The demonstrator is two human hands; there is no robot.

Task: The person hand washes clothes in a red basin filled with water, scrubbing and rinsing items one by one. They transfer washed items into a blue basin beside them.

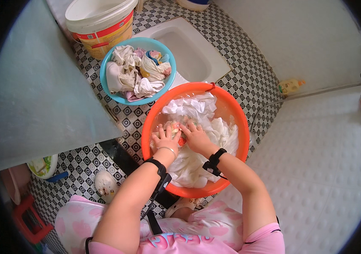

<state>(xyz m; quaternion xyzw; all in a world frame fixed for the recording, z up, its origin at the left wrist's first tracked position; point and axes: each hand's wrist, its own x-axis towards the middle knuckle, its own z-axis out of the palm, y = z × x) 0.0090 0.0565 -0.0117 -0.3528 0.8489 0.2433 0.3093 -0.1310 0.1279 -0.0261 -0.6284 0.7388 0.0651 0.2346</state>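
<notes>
An orange plastic basin (244,127) of water holds white wet clothes (221,130) and a patterned cloth with a red patch (182,141). My left hand (167,139) lies with spread fingers on the patterned cloth, at the basin's left side. Beside it, my right hand (196,138) reaches in from the right, its fingertips at the same cloth and close to my left fingers. Neither hand is plainly closed around fabric. Black straps with small devices sit on both wrists. Up and to the left, a light blue basin (103,79) contains crumpled white, pink and patterned clothes (123,76).
A white squat toilet (199,50) lies beyond the basins, with a large paint-type bucket (104,28) to its left. A yellowish bottle (290,86) stands by the right wall. A frosted panel (47,95) and a red plastic stool (33,219) are at the left.
</notes>
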